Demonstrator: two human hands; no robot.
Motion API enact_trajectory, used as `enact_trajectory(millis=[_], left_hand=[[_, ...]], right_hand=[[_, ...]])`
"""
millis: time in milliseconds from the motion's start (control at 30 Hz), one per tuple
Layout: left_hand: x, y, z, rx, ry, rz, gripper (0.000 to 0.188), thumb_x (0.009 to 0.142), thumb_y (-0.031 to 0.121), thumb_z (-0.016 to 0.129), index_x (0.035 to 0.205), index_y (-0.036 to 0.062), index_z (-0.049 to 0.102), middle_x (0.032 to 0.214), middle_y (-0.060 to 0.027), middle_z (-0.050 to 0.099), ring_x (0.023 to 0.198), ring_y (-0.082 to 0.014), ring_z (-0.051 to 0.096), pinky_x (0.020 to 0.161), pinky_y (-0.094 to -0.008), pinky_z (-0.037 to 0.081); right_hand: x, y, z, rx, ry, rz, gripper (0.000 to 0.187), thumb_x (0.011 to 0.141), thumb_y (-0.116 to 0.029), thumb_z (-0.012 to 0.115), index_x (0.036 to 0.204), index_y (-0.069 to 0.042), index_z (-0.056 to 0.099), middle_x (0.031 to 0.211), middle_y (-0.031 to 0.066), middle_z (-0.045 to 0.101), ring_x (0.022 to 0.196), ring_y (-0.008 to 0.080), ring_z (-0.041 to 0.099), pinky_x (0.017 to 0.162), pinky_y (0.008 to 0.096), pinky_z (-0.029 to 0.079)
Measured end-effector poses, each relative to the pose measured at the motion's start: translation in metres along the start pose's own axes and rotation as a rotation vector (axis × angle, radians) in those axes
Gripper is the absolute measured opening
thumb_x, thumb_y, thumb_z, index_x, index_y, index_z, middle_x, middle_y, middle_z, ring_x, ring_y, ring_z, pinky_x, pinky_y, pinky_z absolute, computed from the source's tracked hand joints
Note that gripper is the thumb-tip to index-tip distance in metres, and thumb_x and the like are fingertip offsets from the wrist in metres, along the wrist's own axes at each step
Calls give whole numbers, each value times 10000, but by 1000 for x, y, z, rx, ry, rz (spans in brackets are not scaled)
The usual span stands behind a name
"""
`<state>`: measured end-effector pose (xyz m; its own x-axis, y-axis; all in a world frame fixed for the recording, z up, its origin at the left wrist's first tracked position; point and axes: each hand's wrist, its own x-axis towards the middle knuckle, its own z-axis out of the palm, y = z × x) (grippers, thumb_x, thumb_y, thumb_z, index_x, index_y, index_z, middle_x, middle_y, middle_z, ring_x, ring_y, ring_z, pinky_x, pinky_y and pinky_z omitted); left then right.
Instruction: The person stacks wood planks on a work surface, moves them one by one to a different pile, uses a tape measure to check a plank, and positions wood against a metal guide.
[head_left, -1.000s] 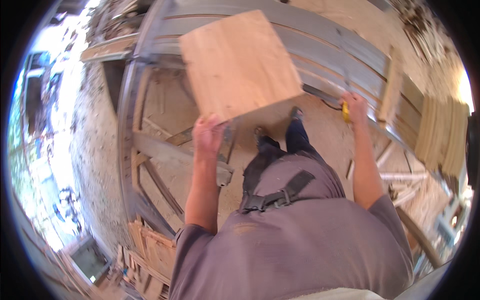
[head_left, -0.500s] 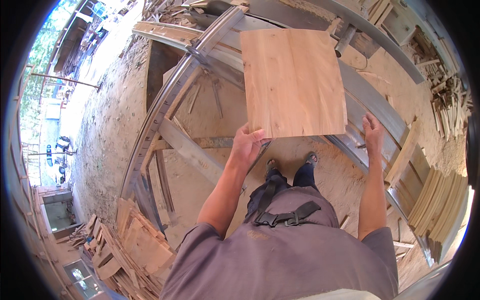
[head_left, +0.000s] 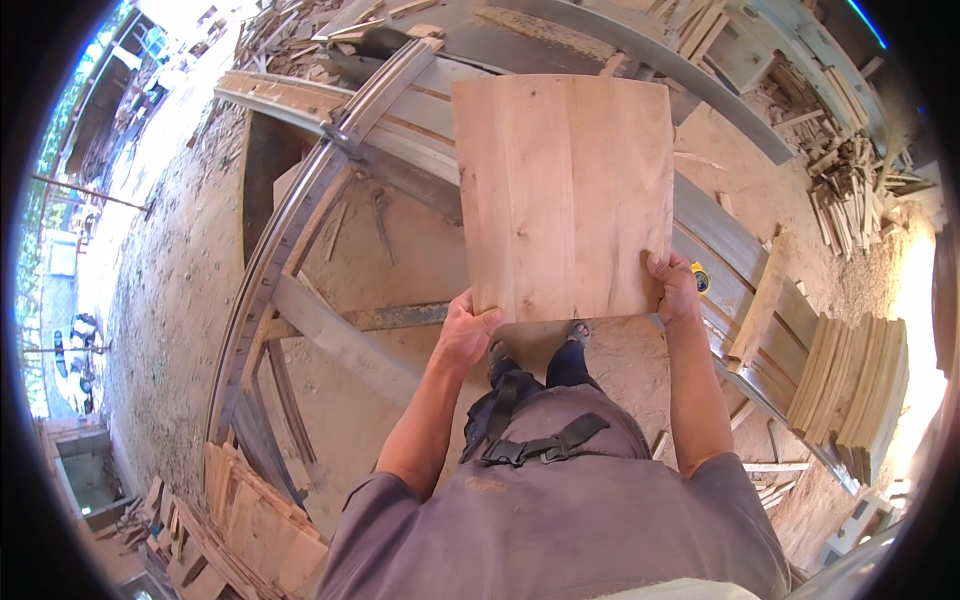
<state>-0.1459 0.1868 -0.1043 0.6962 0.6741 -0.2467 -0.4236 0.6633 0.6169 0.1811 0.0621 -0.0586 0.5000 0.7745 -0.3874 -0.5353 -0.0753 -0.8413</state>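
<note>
A flat, nearly square wooden panel [head_left: 560, 195] with pale brown grain is held up in front of me by its near corners. My left hand [head_left: 468, 328] is closed on the near left corner, thumb on top. At the near right edge, my right hand [head_left: 675, 285] grips the panel with the thumb on its upper face. The fingers of both hands are mostly hidden beneath the panel. Just right of my right hand lies a yellow and black tape measure [head_left: 700, 279], partly hidden by that hand.
A metal-topped bench [head_left: 715, 235] runs behind the panel to the right, bearing a wooden strip [head_left: 765, 300] and a row of stacked panels [head_left: 850, 390]. A long curved-looking rail [head_left: 262, 275] stands at left. Panels and scraps [head_left: 250, 500] lie lower left; offcuts [head_left: 845, 200] heap at far right.
My right hand has come in from the bench and taken hold of the panel's right edge. The panel has come nearer to me, and its surface shows different grain. The view has shifted.
</note>
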Motion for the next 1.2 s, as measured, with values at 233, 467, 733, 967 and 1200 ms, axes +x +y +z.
enact_trajectory(millis=[233, 467, 733, 967, 1200], left_hand=[[9, -2, -18, 9, -38, -66, 454, 811, 7, 781, 1234, -19, 618, 1144, -78, 703, 1005, -194, 670, 909, -336, 529], [23, -6, -36, 104, 22, -90, 472, 852, 3, 722, 1291, -40, 555, 1220, -157, 665, 1121, -291, 657, 972, -444, 538], [51, 55, 129, 716, -133, 312, 902, 836, 10, 749, 1552, -86, 208, 1600, -287, 255, 1498, -311, 269, 1147, -392, 358], [57, 38, 96, 64, 299, 173, 443, 879, -44, 610, 1306, -73, 497, 1194, -173, 609, 1061, -287, 645, 901, -388, 571], [37, -29, -1, -147, 383, -23, 438, 901, -120, 548, 1332, -70, 491, 1254, -184, 604, 1109, -324, 640, 951, -443, 555]], right_hand=[[-23, -20, 14, -96, 66, -53, 329, 909, -105, 693, 1218, 6, 670, 1072, 65, 723, 946, 160, 679, 856, 312, 533], [-44, -20, 26, -63, 163, -79, 329, 917, -130, 707, 1208, 19, 670, 1057, 58, 719, 937, 141, 666, 853, 296, 526], [-80, -37, 117, -1045, 506, -250, 322, 877, -64, 710, 1174, 51, 668, 1045, 114, 716, 885, 196, 657, 774, 343, 520], [-82, 54, 147, -1372, -186, -923, 711, 738, -92, 763, 1395, 35, 521, 1468, 220, 465, 1342, 400, 446, 1122, 483, 368], [-80, 115, 100, -1487, -357, -636, 723, 856, -323, 695, 1436, 44, 470, 1578, 211, 354, 1479, 379, 303, 1221, 490, 221]])
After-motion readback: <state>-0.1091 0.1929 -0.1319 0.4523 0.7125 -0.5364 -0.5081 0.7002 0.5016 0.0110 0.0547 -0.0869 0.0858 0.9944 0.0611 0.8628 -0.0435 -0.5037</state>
